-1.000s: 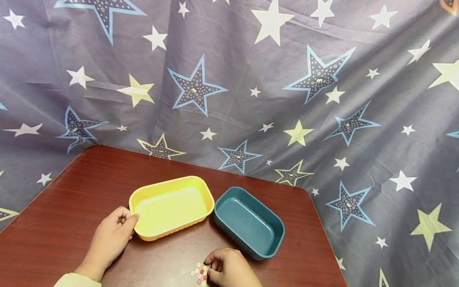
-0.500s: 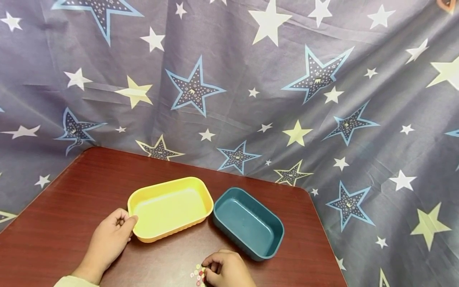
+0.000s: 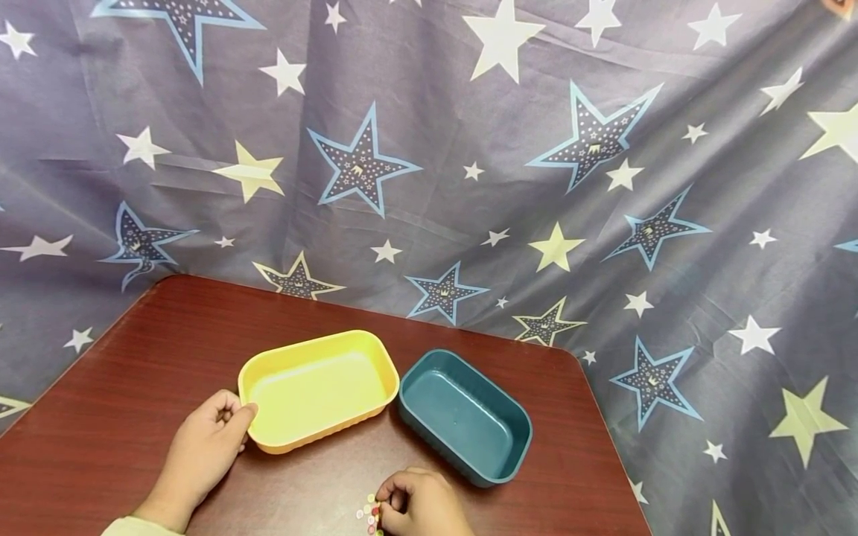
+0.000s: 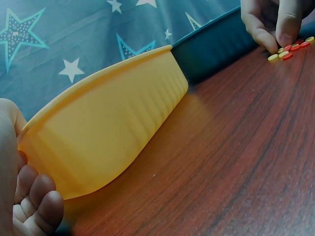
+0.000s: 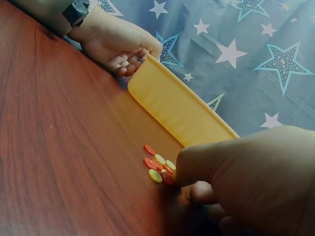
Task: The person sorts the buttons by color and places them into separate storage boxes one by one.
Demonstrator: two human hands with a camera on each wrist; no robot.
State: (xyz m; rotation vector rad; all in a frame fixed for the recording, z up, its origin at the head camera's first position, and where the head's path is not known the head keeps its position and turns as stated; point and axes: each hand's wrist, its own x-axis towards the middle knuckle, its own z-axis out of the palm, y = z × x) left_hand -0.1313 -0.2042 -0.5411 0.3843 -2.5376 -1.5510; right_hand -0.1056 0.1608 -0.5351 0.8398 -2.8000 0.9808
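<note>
My left hand (image 3: 208, 447) grips the near left corner of the yellow plastic tub (image 3: 318, 432), thumb over the rim and the other fingers curled outside the wall. Small round buttons (image 5: 155, 175), red, yellow and pale, lie in a loose cluster on the table. Over the right side of this cluster is my right hand (image 3: 425, 502), its thumb and forefinger bent down with the tips right at the buttons. In the right wrist view a red button (image 5: 168, 177) sits beside a fingertip; I cannot tell whether the fingers pinch one.
A dark teal tub (image 3: 462, 417) stands right of the yellow one, their ends close together, its inside bare. Both stand on a reddish-brown wooden table (image 3: 201, 320). Behind hangs a grey curtain (image 3: 429, 186) with stars. A dark wrist device (image 5: 77, 12) is on my left wrist.
The right hand has shifted slightly left over the buttons, covering more of the cluster. My left hand keeps its grip on the yellow tub, and both tubs stay in place.
</note>
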